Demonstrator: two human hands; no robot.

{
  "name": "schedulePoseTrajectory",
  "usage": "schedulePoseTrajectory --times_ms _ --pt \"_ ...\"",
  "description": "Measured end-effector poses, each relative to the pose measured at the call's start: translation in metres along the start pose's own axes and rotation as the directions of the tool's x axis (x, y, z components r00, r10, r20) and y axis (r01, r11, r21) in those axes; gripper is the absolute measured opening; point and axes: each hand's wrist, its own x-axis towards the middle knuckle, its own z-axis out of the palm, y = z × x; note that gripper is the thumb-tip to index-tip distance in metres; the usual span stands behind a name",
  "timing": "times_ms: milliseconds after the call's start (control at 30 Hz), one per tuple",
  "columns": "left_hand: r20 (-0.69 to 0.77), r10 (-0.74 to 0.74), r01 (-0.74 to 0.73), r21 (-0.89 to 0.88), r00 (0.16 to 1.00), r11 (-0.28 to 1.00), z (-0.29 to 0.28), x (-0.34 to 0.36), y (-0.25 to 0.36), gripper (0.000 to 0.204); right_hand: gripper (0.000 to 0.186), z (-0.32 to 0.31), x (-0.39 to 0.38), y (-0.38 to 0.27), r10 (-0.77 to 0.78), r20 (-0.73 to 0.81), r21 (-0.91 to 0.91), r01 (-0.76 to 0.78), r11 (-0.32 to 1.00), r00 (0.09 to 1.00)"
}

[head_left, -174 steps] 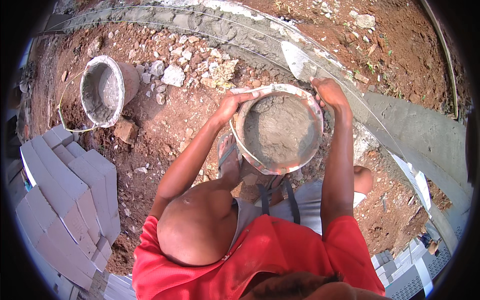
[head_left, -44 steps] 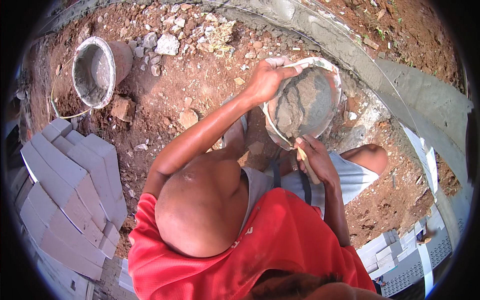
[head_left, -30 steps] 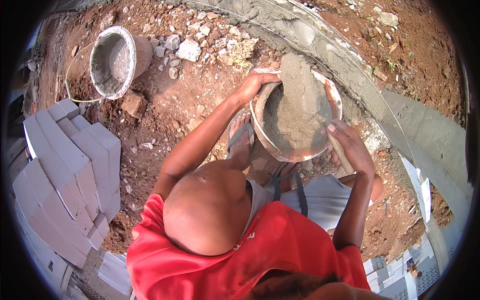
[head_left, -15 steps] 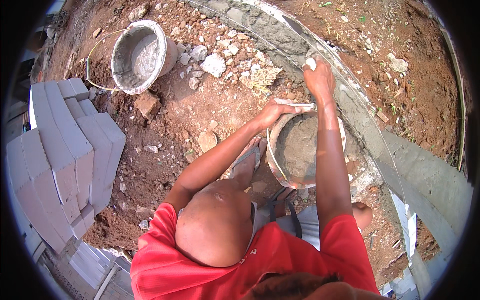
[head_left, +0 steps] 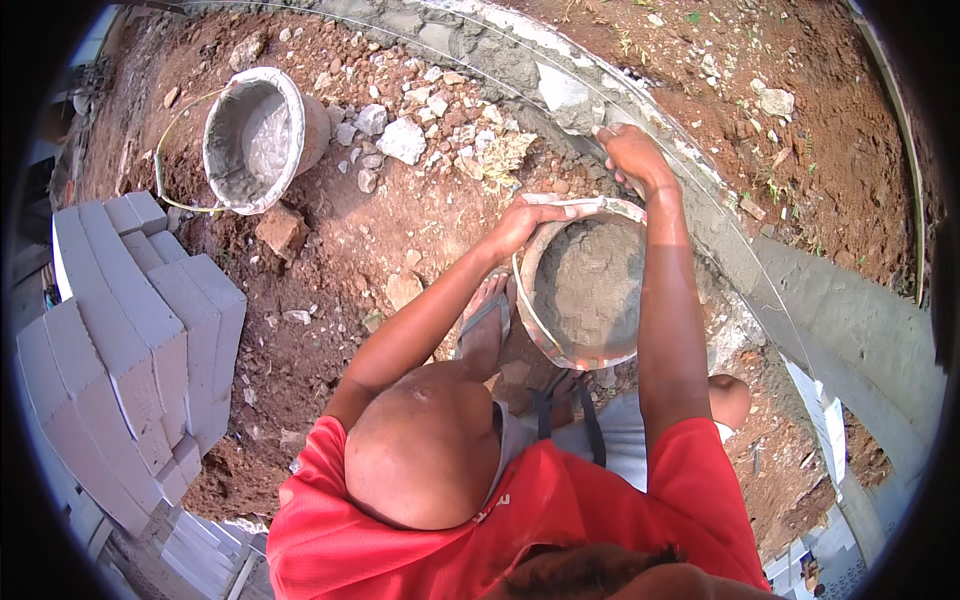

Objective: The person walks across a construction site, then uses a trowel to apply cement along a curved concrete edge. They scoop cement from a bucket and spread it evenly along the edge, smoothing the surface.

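My right hand (head_left: 640, 160) is closed round the handle of a trowel, which is mostly hidden in the fist. The pale trowel blade (head_left: 562, 88) lies over the band of wet grey mortar (head_left: 480, 55), with a lump of mortar beside it near the hand. With my left hand (head_left: 520, 222) I grip the rim of a round bucket (head_left: 528, 310) between my feet. Grey mortar (head_left: 590, 280) fills much of that bucket, and my right forearm passes over its right edge.
A second mortar-smeared bucket (head_left: 318, 132) leans at the upper left, its wire handle out to the side. Pale blocks (head_left: 125, 310) are stacked at the left. Stones (head_left: 402, 140) litter the red soil. A taut string (head_left: 760, 265) follows the curved mortar strip.
My right hand has turned, and the trowel blade now shows over the mortar strip. The left hand stays on the bucket rim. The whole view has shifted slightly.
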Motion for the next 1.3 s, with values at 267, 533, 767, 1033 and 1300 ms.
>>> schedulePoseTrajectory --times_ms 267,533,767,1033,1300 --pt "-0.025 0.025 -0.025 0.002 0.999 1.0 -0.003 0.001 -0.005 0.04 0.049 -0.041 -0.046 0.077 0.169 0.012 0.036 -0.17 0.985 0.985" --pt "0.027 0.036 -0.034 -0.052 0.999 0.998 -0.004 0.007 -0.012 0.035 0.05 -0.047 -0.102 0.101 0.035 -0.416 -0.159 -0.111 0.981 0.909" --pt "0.015 0.014 -0.014 0.004 1.0 1.0 -0.003 0.009 -0.012 0.038 0.049 -0.037 -0.05 0.078 0.083 -0.476 -0.264 -0.232 0.936 0.876" --pt "0.011 -0.006 0.007 -0.084 1.0 0.996 0.005 0.012 -0.01 0.041 0.05 -0.027 -0.01 -0.022 -0.016 -0.248 -0.277 -0.056 0.959 0.969" --pt "0.014 0.02 -0.02 0.004 1.0 1.0 -0.003 0.005 -0.006 0.045 0.051 -0.005 -0.022 -0.011 -0.096 -0.474 -0.174 0.014 0.985 0.875"
